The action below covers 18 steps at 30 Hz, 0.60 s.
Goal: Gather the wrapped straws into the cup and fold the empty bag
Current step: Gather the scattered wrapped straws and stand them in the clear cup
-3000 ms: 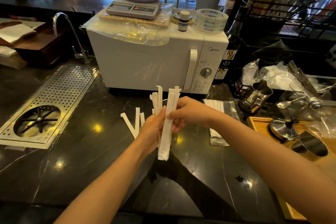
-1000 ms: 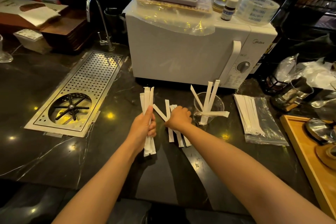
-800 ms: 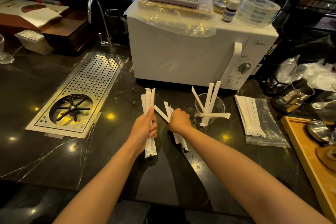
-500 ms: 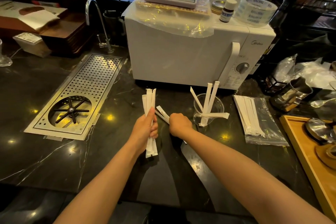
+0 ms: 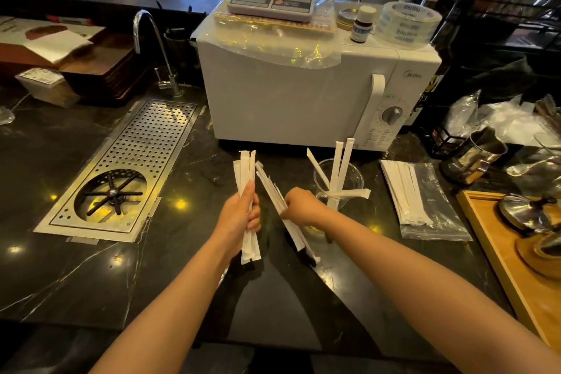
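Gripping a bundle of wrapped straws (image 5: 247, 179) upright in my left hand (image 5: 239, 212), a slanted bunch (image 5: 273, 191) clenched in my right hand (image 5: 300, 205) over the dark tabletop (image 5: 91, 276). Midea reads on the microwave (image 5: 303, 94) behind. Clear cup (image 5: 349, 182) holds a few straws, one lying across its rim. Plastic bag (image 5: 431, 209) to the right, flat, has more straws inside.

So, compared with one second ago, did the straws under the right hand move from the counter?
Yes. The right hand now holds those straws lifted and bunched, left of the clear cup; before, they lay spread on the counter.
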Motion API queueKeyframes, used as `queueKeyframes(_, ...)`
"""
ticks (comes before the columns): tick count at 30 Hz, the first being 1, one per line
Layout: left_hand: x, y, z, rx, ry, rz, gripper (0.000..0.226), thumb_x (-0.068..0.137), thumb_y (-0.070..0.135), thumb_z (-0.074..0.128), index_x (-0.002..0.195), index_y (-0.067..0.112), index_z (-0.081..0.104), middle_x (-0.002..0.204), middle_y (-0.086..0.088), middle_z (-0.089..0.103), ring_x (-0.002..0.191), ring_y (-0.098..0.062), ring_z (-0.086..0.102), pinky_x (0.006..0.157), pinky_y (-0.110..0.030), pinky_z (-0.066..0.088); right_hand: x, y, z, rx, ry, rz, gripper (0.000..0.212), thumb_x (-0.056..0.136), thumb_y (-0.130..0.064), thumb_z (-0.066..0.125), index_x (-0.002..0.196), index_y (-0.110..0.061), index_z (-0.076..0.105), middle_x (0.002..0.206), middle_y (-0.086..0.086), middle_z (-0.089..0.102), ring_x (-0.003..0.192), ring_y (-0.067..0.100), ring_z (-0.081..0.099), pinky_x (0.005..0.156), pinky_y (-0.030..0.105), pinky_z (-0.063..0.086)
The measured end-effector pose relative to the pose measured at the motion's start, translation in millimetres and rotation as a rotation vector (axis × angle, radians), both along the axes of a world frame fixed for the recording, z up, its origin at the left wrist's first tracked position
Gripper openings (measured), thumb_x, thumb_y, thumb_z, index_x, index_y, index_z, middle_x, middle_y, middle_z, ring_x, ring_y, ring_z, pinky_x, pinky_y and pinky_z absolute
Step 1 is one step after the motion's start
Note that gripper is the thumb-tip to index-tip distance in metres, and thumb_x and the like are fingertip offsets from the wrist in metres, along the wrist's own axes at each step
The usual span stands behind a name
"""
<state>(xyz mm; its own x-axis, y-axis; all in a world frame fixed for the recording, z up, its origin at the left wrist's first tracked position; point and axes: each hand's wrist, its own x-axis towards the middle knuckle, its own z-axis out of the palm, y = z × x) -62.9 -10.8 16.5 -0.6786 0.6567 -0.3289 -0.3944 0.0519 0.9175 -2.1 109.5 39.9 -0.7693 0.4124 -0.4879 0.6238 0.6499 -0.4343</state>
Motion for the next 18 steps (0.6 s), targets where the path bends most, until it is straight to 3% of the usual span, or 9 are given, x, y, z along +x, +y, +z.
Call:
queueKeyframes(2,0,4,1,0.007,0.003,-0.003,0.039,0.089,0.044,0.039,0.065,0.014,0.044,0.034,0.007,0.036,0.032,-0.006,0.033,0.036,-0.017,0.032,7,5,16,-0.096,0.078,-0.023,0.020,0.085,-0.016,0.058,0.068,-0.010,0.051,0.065,0.001,0.047,0.057,0.011,0.045,0.049,0.019,0.032)
queueKeyframes(5,1,11,4,0.041,-0.016,-0.004,0.037,0.087,0.045,0.041,0.066,0.015,0.045,0.035,0.007,0.037,0.032,-0.006,0.033,0.036,-0.017,0.033,19,11,39,-0.228,0.186,-0.065,0.017,0.085,-0.019,0.058,0.094,-0.005,0.059,0.068,-0.004,0.049,0.062,0.007,0.048,0.054,0.017,0.038)
queueKeyframes(8,7,19,8,0.130,-0.045,-0.039,0.036,0.074,0.051,0.051,0.070,0.015,0.047,0.035,0.007,0.039,0.031,-0.005,0.033,0.035,-0.016,0.034,31,16,53,-0.304,0.241,-0.082,0.016,0.085,-0.022,0.058,0.096,-0.010,0.056,0.074,-0.005,0.052,0.068,0.008,0.052,0.058,0.014,0.043)
queueKeyframes(11,17,27,9,0.252,-0.062,-0.129,0.043,0.070,0.047,0.056,0.094,0.012,0.058,0.041,0.007,0.047,0.035,-0.004,0.039,0.039,-0.014,0.039,42,17,60,-0.372,0.252,-0.077,0.011,0.084,-0.021,0.059,0.092,-0.014,0.056,0.074,-0.004,0.055,0.066,0.007,0.053,0.059,0.015,0.044)
queueKeyframes(13,25,32,9,0.286,-0.054,-0.173,0.055,0.068,0.042,0.060,0.113,0.011,0.053,0.060,0.004,0.064,0.051,-0.008,0.059,0.055,-0.021,0.053,49,17,59,-0.417,0.257,-0.084,0.012,0.084,-0.020,0.059,0.093,-0.011,0.061,0.073,-0.001,0.057,0.065,0.009,0.053,0.059,0.016,0.044)
queueKeyframes(15,31,37,11,0.257,-0.046,-0.174,0.059,0.064,0.036,0.065,0.116,0.012,0.051,0.089,-0.007,0.068,0.082,-0.022,0.067,0.072,-0.037,0.057,54,18,58,-0.428,0.251,-0.076,0.015,0.084,-0.020,0.059,0.093,-0.008,0.063,0.074,0.002,0.059,0.064,0.010,0.053,0.059,0.017,0.044)
queueKeyframes(18,41,43,14,0.251,-0.046,-0.183,0.047,0.061,0.025,0.069,0.105,0.014,0.054,0.093,-0.012,0.064,0.080,-0.025,0.069,0.062,-0.036,0.058,59,20,55,-0.423,0.238,-0.069,0.010,0.085,-0.018,0.058,0.089,-0.010,0.061,0.077,0.007,0.059,0.063,0.012,0.053,0.059,0.017,0.045)
